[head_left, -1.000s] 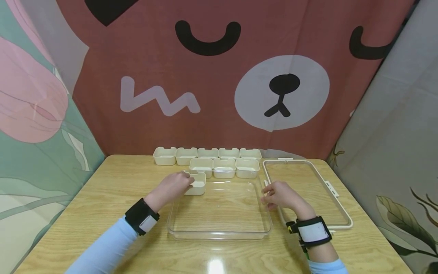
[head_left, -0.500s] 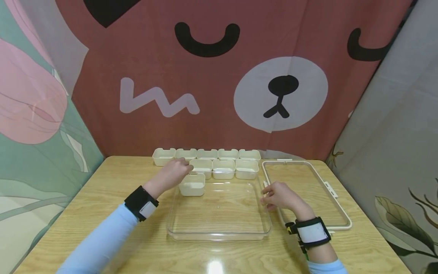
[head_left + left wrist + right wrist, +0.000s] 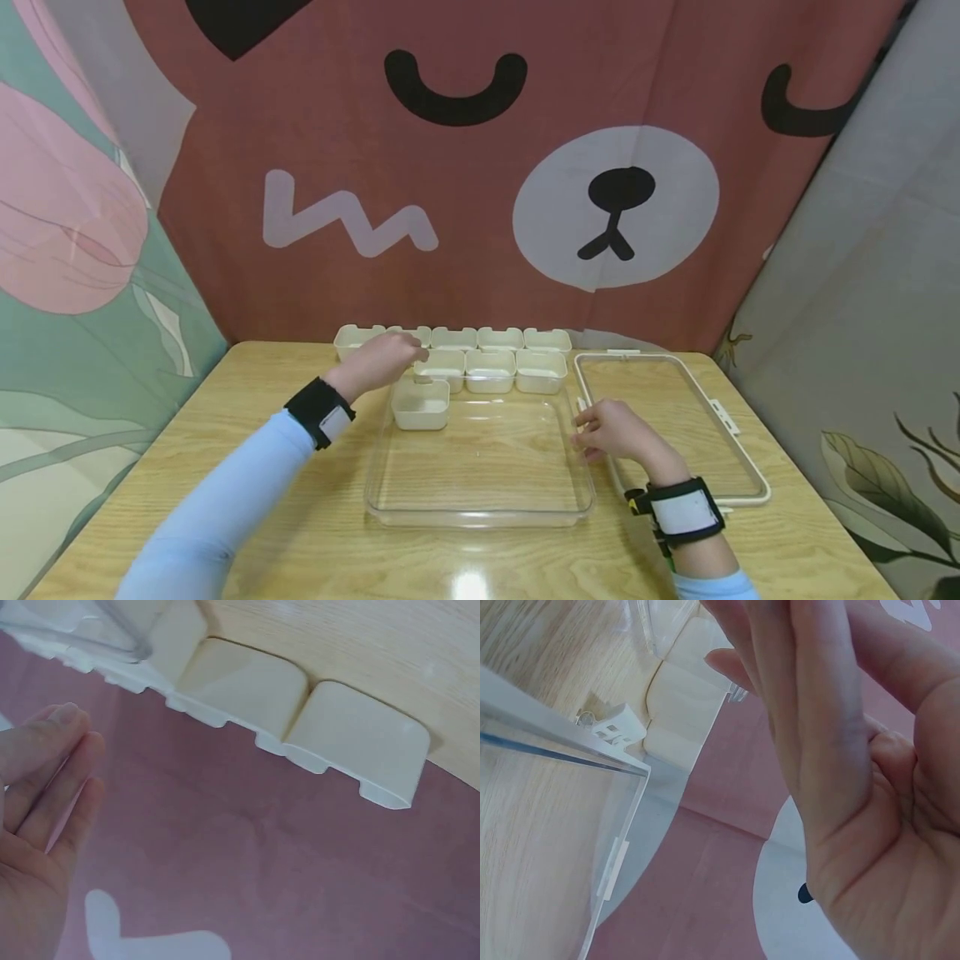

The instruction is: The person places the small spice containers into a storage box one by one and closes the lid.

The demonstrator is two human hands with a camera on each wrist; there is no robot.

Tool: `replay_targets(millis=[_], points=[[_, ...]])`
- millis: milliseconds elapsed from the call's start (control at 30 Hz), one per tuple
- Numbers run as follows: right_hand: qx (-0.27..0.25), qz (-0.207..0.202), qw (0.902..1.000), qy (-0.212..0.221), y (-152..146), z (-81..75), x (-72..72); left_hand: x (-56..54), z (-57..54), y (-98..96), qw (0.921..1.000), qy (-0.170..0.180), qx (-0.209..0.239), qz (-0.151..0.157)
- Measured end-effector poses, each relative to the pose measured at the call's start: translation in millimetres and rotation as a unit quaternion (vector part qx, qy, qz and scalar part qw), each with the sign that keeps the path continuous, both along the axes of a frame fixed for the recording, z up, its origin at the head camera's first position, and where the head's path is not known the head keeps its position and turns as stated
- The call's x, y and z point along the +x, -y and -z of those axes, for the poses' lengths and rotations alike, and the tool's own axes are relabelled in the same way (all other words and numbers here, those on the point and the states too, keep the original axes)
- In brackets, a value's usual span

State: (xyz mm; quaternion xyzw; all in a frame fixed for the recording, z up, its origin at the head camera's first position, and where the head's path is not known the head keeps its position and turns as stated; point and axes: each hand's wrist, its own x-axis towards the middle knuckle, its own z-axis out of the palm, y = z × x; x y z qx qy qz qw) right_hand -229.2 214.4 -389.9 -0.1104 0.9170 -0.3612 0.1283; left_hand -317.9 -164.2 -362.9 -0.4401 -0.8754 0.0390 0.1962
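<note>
A small cream box (image 3: 421, 406) sits in the back left corner of the large clear container (image 3: 480, 517). My left hand (image 3: 381, 363) hovers behind that corner, beside the cream boxes (image 3: 490, 372) lined up in two rows. In the left wrist view its fingers (image 3: 56, 780) are loosely extended with nothing between them, apart from the back-row boxes (image 3: 360, 739). My right hand (image 3: 622, 437) is at the container's right wall. Its fingers (image 3: 810, 712) look fairly straight in the right wrist view. Their tips are cut off, so contact with the rim is unclear.
To the right of the container lies a clear lid with a white frame (image 3: 693, 383) and clips (image 3: 725, 415). Everything stands on a wooden table (image 3: 285, 533). A printed curtain (image 3: 450, 283) hangs right behind the back row of boxes.
My left hand has let go of the cream box in the container's corner and moved up and back toward the rows of boxes. The right hand has stayed by the container's right side.
</note>
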Motion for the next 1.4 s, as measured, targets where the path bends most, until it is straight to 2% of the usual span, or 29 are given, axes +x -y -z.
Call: replay_targets(millis=[133, 267, 533, 667, 833, 1033, 1233, 1400], points=[[-0.006, 0.003, 1.0000, 0.003, 0.6, 0.9, 1.5, -5.9, 2.8, 0.2, 0.9997, 0.006, -0.023, -0.006], [-0.009, 0.005, 0.9999, 0.003, 1.1, 1.2, 0.9, -13.4, 4.2, 0.9, 0.9997, 0.017, -0.016, -0.006], [-0.011, 0.001, 0.9999, 0.004, 0.2, 0.0, -2.2, -19.9, -2.7, -0.4, 0.9980, 0.063, -0.007, -0.004], [-0.004, 0.003, 1.0000, -0.002, 0.1, -2.1, -3.4, -26.7, -1.7, -0.5, 0.9956, 0.091, -0.003, -0.021], [0.004, 0.004, 0.9999, -0.009, -0.6, -2.9, -4.2, -32.7, 1.6, 0.7, 0.9943, 0.105, -0.013, -0.014], [-0.002, 0.002, 0.9999, -0.010, -0.6, 1.4, -2.9, -30.8, 6.4, 1.9, 0.9911, 0.130, -0.011, -0.029], [-0.003, 0.008, 0.9999, -0.006, -1.0, 4.2, 2.4, -27.3, 12.1, 0.8, 0.9865, 0.161, -0.023, -0.022], [-0.014, 0.009, 0.9999, -0.004, -0.5, 2.9, 2.9, -28.8, 12.3, -0.9, 0.9792, 0.198, -0.021, -0.041]])
